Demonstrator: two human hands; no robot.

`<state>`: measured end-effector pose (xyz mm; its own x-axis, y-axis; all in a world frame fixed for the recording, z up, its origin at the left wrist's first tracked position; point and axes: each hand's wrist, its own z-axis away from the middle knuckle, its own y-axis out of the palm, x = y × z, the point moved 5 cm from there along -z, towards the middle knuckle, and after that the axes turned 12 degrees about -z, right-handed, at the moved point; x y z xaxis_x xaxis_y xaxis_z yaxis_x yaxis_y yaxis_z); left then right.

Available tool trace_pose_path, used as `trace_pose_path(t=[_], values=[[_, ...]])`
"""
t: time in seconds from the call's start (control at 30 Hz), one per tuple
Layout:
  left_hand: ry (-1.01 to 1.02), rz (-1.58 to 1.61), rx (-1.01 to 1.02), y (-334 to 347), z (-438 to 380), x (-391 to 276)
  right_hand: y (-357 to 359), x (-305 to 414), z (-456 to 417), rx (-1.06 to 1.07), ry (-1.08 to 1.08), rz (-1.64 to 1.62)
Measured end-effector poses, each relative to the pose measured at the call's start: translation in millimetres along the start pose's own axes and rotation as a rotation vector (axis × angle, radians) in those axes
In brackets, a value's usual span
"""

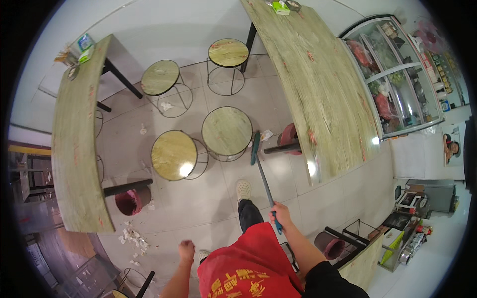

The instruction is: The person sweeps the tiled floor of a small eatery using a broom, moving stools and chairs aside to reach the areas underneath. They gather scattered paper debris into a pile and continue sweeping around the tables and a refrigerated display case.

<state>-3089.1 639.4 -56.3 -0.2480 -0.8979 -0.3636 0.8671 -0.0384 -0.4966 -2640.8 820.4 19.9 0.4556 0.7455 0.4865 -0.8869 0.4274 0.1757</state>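
My right hand (282, 215) is wrapped around the handle end of a long-handled broom (265, 180). The green broom head (255, 148) rests on the tiled floor beside a round stool (227, 130). Crumpled tissue (266, 135) lies against its far right side. My left hand (186, 250) hangs at my left with fingers curled, apparently around nothing. On the floor left of it lies a heap of used tissues (136, 239), with smaller bits scattered about. A red apron (242, 260) covers my front.
Wood-patterned tables stand left (74, 149) and right (316, 82). More round stools (174, 154) sit between them. Lined bins stand by the left table's leg (133, 201), under the right table (287, 138) and at lower right (329, 244). A glass display case (395, 78) adjoins the right table.
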Motion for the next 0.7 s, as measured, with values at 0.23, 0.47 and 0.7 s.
trace_pose_path(t=[0.23, 0.47, 0.7], values=[[-0.360, 0.809, 0.029, 77.2, -188.3, -212.1, 76.1, 123.0, -209.3, -0.168, -0.381, 0.280], [0.057, 1.075, 0.143, 11.4, -354.7, -218.8, 108.8, 153.8, -337.0, -0.231, -0.297, 0.589], [-0.034, 0.614, -0.260, -69.6, -364.5, -237.8, 101.6, 17.4, -206.7, -0.240, -0.034, 0.325]])
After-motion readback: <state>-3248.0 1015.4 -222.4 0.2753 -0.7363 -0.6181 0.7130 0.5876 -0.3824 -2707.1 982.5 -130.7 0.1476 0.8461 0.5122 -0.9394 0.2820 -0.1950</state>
